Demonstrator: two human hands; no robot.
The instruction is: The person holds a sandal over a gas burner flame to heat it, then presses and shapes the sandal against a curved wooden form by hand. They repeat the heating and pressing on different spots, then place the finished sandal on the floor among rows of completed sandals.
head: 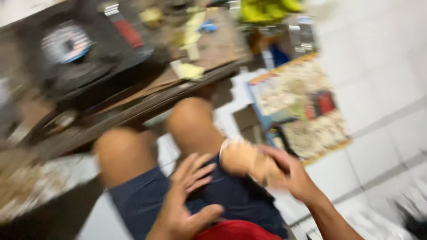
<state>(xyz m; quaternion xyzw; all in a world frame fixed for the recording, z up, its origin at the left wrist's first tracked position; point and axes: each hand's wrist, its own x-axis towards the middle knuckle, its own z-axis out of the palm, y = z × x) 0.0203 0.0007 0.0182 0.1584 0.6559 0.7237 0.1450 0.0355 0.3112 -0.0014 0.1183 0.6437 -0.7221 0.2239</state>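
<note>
Head view, frame heavily motion-blurred. Far left: dark wooden table (133, 111) with cluttered top; a dark device with a round striped disc (66, 44) sits on it, small yellow scraps (189, 71) near its edge. Below centre: bare knees, dark blue shorts (235, 200). Left hand (184, 202) hovers above the lap, fingers spread, palm empty. Right hand (284, 171) closed round a pale tan rounded object (242, 158), held over the right thigh; its kind cannot be told through blur. Further right: patterned mat (302, 109) lying on white tiled floor (382, 89).
</note>
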